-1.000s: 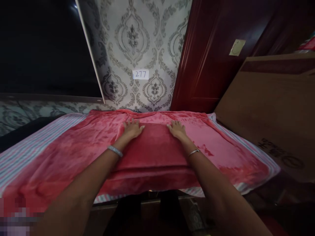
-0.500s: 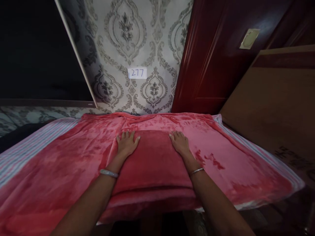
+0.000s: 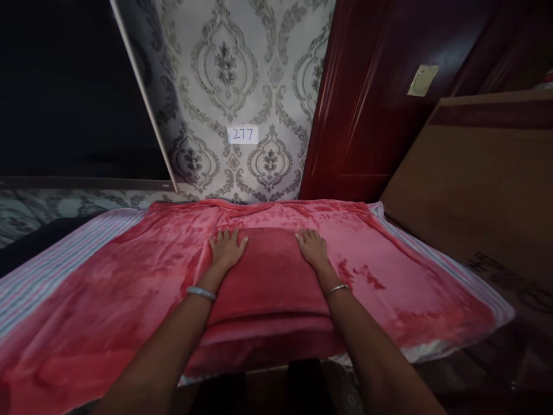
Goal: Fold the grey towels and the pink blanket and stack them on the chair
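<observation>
A folded red plush cloth (image 3: pixel 268 276) lies in the middle of a wider red fleece blanket (image 3: pixel 121 288) spread over a striped sheet (image 3: pixel 56 259). My left hand (image 3: pixel 225 249) rests flat on the folded cloth's far left corner, fingers stretched out. On the far right corner my right hand (image 3: pixel 311 248) lies flat too, fingers apart. A bangle circles each wrist. Neither hand holds anything.
A patterned wall with a "277" label (image 3: pixel 242 135) stands behind the surface. A dark screen (image 3: pixel 64 92) fills the left, a red wooden door (image 3: pixel 380 104) the right. A large cardboard box (image 3: pixel 484 190) leans at the right edge.
Both hands slid back from the far edge of the folded cloth toward me, staying flat on it. Since half a second ago they have hardly moved.
</observation>
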Motion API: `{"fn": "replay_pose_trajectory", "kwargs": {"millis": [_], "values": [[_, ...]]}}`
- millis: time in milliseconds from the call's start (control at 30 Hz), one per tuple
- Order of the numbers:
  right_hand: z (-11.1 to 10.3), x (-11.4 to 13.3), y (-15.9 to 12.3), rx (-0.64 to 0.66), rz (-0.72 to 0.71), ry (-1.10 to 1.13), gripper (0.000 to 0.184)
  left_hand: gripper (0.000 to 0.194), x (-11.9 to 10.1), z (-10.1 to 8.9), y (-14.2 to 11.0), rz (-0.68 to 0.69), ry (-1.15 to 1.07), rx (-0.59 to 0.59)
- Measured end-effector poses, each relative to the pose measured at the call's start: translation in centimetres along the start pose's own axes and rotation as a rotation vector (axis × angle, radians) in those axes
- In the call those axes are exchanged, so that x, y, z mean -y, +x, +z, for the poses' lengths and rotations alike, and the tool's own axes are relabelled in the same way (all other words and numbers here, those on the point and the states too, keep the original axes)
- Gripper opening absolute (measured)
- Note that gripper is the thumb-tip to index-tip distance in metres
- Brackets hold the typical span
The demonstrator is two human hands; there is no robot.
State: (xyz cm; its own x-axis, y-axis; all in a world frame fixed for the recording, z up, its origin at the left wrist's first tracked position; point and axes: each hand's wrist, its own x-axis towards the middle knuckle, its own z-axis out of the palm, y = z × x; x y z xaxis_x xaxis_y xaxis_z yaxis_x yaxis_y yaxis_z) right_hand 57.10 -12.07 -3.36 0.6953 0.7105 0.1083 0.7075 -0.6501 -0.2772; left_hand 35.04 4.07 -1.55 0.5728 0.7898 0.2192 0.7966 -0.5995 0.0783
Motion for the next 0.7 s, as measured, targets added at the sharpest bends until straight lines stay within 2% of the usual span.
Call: {"fn": "replay_pose_trajectory", "kwargs": {"millis": [100,200,267,333,400,467,567,700], "values": [[-0.6,0.0,-0.1,0.022,-0.005,0.020,0.057,0.066,-0.1,-1.0,0.2,-0.009,-0.024,0.040],[-1.9,-0.1,-0.2,0.050,-0.018,0.042,0.058,0.067,-0.6,-2.9,-0.7,0.022,-0.079,0.083],[-2.6,0.2,-0.4,0.058,-0.126,0.065,0.057,0.063,-1.1,-4.0,-2.7,0.177,-0.141,0.070],[-2.9,0.8,-0.8,0.083,-0.343,0.093,0.057,0.056,-1.5,-4.3,-6.2,0.439,-0.221,0.052],[-2.8,2.0,-1.6,0.133,-0.590,0.105,0.056,0.054,-1.9,-3.5,-10.4,0.673,-0.267,0.050],[-2.4,3.5,-2.4,0.192,-0.776,0.091,0.054,0.060,-2.3,-2.0,-14.3,0.760,-0.229,0.000],[-1.6,5.5,-3.1,0.259,-0.897,0.035,0.055,0.067,-2.7,0.6,-17.8,0.735,-0.153,-0.102],[-0.9,6.4,-1.3,0.321,-0.919,-0.049,0.059,0.068,-3.0,2.7,-18.7,0.687,-0.146,-0.189]]}}
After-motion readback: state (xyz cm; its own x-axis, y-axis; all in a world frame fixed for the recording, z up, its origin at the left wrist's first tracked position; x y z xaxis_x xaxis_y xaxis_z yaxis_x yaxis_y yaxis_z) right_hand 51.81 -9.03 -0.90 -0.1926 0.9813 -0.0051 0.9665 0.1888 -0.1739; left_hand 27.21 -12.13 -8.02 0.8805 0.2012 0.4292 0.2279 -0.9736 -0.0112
